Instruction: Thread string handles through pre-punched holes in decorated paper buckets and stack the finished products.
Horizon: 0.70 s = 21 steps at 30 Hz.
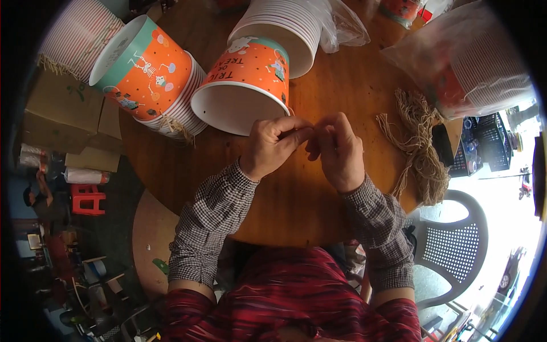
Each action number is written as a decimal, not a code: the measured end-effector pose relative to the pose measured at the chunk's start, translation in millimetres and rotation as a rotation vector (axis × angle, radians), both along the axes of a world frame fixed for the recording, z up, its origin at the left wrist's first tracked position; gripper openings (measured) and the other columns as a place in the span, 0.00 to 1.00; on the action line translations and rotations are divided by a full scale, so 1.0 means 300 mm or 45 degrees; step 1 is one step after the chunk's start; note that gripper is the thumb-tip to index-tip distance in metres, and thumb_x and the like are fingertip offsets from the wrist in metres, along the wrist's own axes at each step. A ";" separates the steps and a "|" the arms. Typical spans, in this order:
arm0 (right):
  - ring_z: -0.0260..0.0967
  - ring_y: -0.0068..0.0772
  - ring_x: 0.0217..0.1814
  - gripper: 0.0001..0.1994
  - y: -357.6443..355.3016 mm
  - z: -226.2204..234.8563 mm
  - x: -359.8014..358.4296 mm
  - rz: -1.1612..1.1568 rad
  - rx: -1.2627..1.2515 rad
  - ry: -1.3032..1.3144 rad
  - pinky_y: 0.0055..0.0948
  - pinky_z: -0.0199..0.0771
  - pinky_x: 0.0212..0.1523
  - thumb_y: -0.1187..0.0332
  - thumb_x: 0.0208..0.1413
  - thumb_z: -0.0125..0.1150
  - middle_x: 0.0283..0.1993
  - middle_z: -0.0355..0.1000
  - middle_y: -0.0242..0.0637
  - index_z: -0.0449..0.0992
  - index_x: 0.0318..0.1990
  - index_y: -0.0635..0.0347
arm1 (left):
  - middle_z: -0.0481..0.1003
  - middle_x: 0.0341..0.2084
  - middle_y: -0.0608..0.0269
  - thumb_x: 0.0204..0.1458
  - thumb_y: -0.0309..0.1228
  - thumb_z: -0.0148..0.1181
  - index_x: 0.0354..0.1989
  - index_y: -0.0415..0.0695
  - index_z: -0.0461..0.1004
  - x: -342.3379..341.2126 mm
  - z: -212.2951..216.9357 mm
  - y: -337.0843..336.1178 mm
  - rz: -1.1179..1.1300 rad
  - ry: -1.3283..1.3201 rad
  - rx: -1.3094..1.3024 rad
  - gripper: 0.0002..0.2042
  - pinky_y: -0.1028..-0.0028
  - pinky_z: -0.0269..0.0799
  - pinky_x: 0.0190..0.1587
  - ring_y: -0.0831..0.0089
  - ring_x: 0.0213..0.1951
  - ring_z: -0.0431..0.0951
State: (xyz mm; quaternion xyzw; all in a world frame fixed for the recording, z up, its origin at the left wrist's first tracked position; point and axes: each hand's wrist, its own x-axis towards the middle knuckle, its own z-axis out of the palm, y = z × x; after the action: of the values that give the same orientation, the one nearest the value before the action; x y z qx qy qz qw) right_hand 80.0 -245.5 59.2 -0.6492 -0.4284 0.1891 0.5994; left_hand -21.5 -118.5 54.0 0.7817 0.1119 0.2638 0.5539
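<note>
My left hand (274, 142) is closed in a pinch just off the rim of an orange paper bucket (250, 71). My right hand (340, 149) meets it fingertip to fingertip, also pinched. Whatever thin thing lies between the fingers is too small to make out. The bucket rests on its side, its white mouth toward me, with Halloween figures and a teal band on its wall. A short bit of cord seems to show at its rim beside my left hand. To the right on the table lies a bundle of tan twine (424, 151).
Behind the bucket lies a stack of white buckets (279, 28) with a clear bag. Another orange bucket (151, 68) caps a nested stack at left. Bagged buckets (478, 68) stand at the far right. A grey chair (456, 245) and a red stool (88, 199) flank the round wooden table (285, 211).
</note>
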 end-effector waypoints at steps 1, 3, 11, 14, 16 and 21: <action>0.71 0.25 0.22 0.02 -0.001 0.003 -0.002 -0.008 -0.028 -0.001 0.24 0.72 0.24 0.73 0.63 0.44 0.22 0.72 0.36 0.63 0.39 0.61 | 0.77 0.22 0.62 0.52 0.24 0.61 0.35 0.37 0.77 0.000 0.001 0.000 0.005 -0.039 0.041 0.05 0.80 0.70 0.27 0.82 0.25 0.76; 0.72 0.26 0.22 0.02 -0.002 0.002 -0.005 -0.016 -0.057 -0.003 0.25 0.72 0.24 0.73 0.63 0.44 0.23 0.72 0.37 0.63 0.39 0.61 | 0.77 0.22 0.62 0.52 0.23 0.60 0.34 0.36 0.76 -0.002 0.006 0.001 0.011 -0.079 0.080 0.04 0.80 0.70 0.27 0.81 0.25 0.76; 0.68 0.21 0.21 0.02 0.005 -0.005 0.019 0.012 0.009 0.150 0.22 0.68 0.22 0.74 0.63 0.44 0.21 0.69 0.34 0.63 0.39 0.62 | 0.76 0.21 0.61 0.52 0.22 0.59 0.30 0.37 0.74 0.004 -0.008 0.004 0.033 -0.103 0.205 0.02 0.78 0.70 0.26 0.76 0.24 0.77; 0.65 0.19 0.20 0.02 0.001 -0.015 0.029 0.044 -0.034 0.146 0.21 0.65 0.21 0.74 0.63 0.44 0.21 0.67 0.32 0.63 0.38 0.62 | 0.75 0.20 0.61 0.51 0.22 0.59 0.30 0.37 0.73 -0.001 0.004 0.012 -0.032 -0.083 0.277 0.01 0.77 0.70 0.26 0.76 0.24 0.77; 0.63 0.19 0.19 0.01 0.000 -0.006 0.009 0.063 -0.020 0.151 0.21 0.64 0.20 0.75 0.63 0.44 0.20 0.66 0.32 0.63 0.38 0.62 | 0.75 0.21 0.61 0.51 0.22 0.58 0.31 0.37 0.73 -0.012 -0.012 0.024 -0.026 -0.088 0.248 0.02 0.77 0.70 0.27 0.76 0.24 0.76; 0.60 0.18 0.18 0.01 0.007 -0.030 0.000 0.010 0.088 0.148 0.20 0.61 0.19 0.75 0.62 0.44 0.19 0.64 0.31 0.63 0.38 0.61 | 0.73 0.20 0.62 0.52 0.22 0.58 0.34 0.37 0.73 -0.015 -0.002 0.004 -0.012 -0.214 0.283 0.03 0.77 0.69 0.28 0.76 0.26 0.75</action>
State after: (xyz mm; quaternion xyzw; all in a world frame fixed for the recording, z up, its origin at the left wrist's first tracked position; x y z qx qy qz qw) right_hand 79.9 -243.3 50.4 -0.6142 -0.4017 0.2139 0.6447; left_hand -26.0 -117.2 53.6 0.8139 0.0316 0.3365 0.4725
